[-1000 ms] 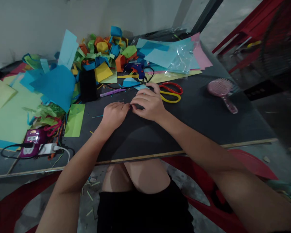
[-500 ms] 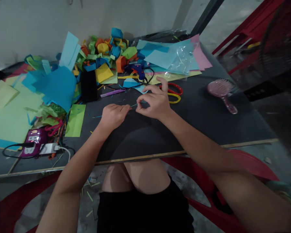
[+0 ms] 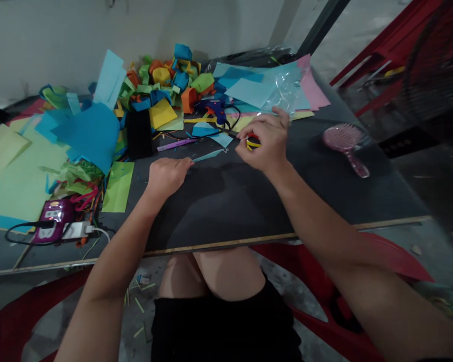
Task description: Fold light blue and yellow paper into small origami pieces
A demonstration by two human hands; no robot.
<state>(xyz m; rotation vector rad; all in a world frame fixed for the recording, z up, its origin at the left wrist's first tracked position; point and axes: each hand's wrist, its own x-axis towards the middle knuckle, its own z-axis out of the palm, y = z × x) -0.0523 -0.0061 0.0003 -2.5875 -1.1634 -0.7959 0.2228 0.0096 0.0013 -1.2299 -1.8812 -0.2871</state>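
My left hand (image 3: 169,176) is closed, pinching one end of a narrow light-blue paper strip (image 3: 208,156) that points right over the dark table. Above the scissors (image 3: 253,145) is my right hand (image 3: 268,138), its fingers curved and the thumb apart from them. Red and yellow parts of the scissor handles show through that gap; the hand covers the rest. The blades point left, toward a small pale-blue paper piece (image 3: 222,139). A purple pen-like tool (image 3: 176,145) lies beyond my left hand.
Behind are a blue glue gun (image 3: 217,109), a black phone (image 3: 139,134) and a heap of folded colored paper (image 3: 160,75). Paper sheets (image 3: 249,90) lie back right, a pink hairbrush (image 3: 345,143) at right. A purple power socket (image 3: 55,221) with cables sits front left.
My right hand has let go of the paper strip and moved right, over the scissor handles. My left hand has shifted slightly left with the strip, more of which now shows.
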